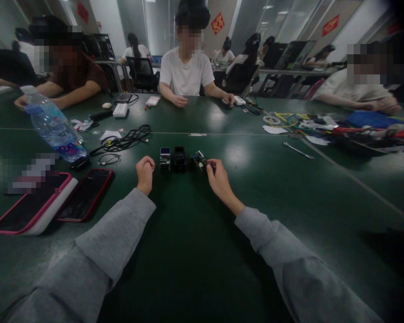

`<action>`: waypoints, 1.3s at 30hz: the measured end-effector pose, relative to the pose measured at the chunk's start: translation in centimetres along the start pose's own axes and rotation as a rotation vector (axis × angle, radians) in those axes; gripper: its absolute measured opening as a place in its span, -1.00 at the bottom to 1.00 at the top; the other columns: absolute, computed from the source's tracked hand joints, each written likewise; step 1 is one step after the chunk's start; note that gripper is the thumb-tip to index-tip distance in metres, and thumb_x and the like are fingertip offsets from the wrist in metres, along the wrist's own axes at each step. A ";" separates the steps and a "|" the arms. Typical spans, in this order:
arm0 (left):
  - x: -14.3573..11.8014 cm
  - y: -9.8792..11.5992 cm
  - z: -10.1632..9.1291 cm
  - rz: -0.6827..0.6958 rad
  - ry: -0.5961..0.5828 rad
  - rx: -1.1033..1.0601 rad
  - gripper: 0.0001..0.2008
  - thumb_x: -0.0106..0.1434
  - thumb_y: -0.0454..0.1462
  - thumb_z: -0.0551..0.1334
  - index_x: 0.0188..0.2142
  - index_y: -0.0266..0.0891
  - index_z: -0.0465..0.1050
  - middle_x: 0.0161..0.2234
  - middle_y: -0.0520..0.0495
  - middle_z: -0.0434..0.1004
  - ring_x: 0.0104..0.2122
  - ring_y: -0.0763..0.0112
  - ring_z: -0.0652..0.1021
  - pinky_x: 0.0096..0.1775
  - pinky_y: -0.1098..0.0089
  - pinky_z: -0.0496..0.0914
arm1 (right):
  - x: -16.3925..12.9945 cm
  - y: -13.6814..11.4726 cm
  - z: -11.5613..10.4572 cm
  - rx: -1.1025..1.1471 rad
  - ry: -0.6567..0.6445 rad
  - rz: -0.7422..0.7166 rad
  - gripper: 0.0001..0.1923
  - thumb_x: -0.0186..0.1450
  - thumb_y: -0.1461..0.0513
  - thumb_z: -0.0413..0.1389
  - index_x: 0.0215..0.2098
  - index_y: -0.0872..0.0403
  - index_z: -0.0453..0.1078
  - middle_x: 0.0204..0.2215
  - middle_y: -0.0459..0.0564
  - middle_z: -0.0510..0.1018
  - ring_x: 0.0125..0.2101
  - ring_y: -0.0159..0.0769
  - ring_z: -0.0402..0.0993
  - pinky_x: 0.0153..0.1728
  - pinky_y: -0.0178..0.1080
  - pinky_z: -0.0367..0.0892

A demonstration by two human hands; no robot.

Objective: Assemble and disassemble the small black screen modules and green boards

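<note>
Three small electronic parts sit in a row on the dark green table (pixel 188 251): a module with a blue top (pixel 164 158), a black block (pixel 179 159) and a small circuit board (pixel 199 159). My right hand (pixel 217 177) pinches the circuit board at its right end with thumb and fingertips. My left hand (pixel 144 172) rests on the table as a closed fist just left of the blue-topped module, not touching it and holding nothing. Both arms wear grey sleeves.
At the left lie two red-edged phones (pixel 85 194), a tilted water bottle (pixel 52 128) and black cables (pixel 123 141). A metal tool (pixel 298 150) and a pile of wires and papers (pixel 323 125) lie right. People sit across the table; one in white (pixel 186 67) faces me.
</note>
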State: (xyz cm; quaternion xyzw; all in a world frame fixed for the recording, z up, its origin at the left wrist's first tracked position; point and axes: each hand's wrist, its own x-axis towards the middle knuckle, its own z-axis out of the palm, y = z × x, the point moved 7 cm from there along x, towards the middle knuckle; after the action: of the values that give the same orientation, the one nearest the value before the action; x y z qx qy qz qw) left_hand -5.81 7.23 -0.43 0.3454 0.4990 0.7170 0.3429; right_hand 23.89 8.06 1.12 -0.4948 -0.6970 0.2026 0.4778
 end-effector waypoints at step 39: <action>-0.1 0.2 0.6 0.028 -0.067 0.049 -0.78 -0.07 -0.53 -0.01 -0.63 -0.24 0.27 -0.71 0.11 0.14 -0.67 0.55 0.20 -0.57 0.50 0.01 | 0.3 -1.1 -0.8 -0.216 -0.156 -0.136 -0.51 0.37 0.11 0.05 0.23 0.08 0.30 0.09 0.17 0.47 0.04 0.01 0.44 0.07 0.12 0.38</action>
State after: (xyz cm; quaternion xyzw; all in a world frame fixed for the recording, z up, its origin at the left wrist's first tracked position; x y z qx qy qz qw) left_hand -5.26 7.36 -0.06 0.3845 0.4999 0.6971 0.3410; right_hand 24.05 7.71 2.51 -0.4776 -0.7817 0.1316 0.3788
